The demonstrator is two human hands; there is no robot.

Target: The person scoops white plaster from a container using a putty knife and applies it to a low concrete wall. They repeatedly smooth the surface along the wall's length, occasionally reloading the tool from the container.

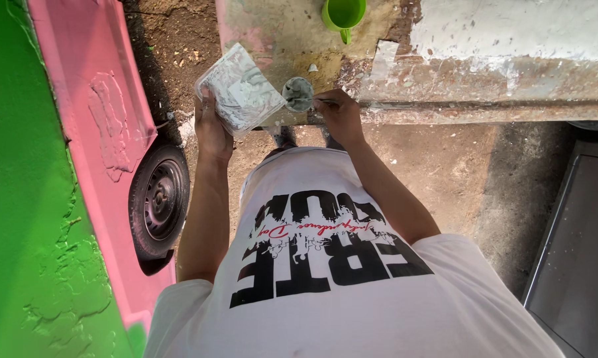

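Holding grey-smeared square board [240,89], round putty knife [299,93].

Single head view, looking steeply down over own chest, close on hands, ground and bench edge beyond.

We see no packages, labels, signs or screens here. The nearest thing to the subject is the print on the white T-shirt [338,265] that fills the lower middle of the view: a broad band of heavy black block shapes across the cloth, with a ragged black silhouette strip along one edge and a thin line of red script running through its middle. From this head view the whole print appears upside down. We find no wrapper, tag or display elsewhere.
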